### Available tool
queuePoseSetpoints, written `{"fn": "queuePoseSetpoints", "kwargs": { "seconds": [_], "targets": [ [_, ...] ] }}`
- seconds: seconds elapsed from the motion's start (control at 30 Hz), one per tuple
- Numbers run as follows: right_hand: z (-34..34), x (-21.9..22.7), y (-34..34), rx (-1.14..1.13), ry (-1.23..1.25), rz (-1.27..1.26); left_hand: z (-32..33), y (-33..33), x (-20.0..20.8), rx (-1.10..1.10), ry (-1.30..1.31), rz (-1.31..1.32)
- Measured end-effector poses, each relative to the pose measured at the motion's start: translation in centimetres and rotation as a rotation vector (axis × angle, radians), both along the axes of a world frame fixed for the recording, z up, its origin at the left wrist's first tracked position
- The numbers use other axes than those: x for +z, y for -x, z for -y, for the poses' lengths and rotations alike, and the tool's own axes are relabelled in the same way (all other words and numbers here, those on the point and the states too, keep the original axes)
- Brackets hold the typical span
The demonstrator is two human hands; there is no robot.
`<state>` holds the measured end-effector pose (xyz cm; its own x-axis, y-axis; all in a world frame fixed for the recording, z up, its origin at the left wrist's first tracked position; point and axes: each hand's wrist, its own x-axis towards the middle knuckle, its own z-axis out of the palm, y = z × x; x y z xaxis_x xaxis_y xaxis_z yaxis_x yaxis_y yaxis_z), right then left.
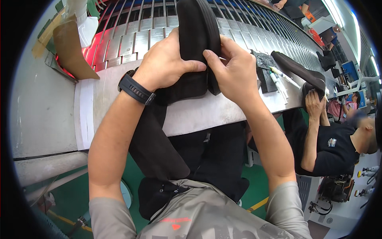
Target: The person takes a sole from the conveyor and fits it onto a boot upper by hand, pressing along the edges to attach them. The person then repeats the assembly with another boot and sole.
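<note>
one tall boot (193, 36) | dark, matte | grooved sole edge (211, 24) | perhaps suede

Boot (194, 36) — matt, suede-like; conveyor slats (142, 41) — glossy, smooth metal.

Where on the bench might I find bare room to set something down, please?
Bare: the bench between the white strip and left forearm, and its front edge between the held dark piece and right forearm. Crowded: the right, where white tubes lie by the dark pad.
</note>
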<state>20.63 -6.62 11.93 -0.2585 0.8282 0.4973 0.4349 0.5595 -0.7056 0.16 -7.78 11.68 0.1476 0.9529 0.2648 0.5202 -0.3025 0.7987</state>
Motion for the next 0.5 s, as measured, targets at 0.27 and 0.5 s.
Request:
{"fn": "queuePoseSetpoints", "kwargs": {
  "seconds": [0.27, 0.5],
  "targets": [
    [0.3, -0.8, 0.9, -0.059, -0.187, 0.100, -0.5, 0.5, -0.7, 0.012, 0.008, -0.074],
    [1.4, -0.5, 1.8, -0.142, -0.186, 0.282, -0.6, 0.5, -0.9, -0.012, -0.005, -0.053]
  ]
}}
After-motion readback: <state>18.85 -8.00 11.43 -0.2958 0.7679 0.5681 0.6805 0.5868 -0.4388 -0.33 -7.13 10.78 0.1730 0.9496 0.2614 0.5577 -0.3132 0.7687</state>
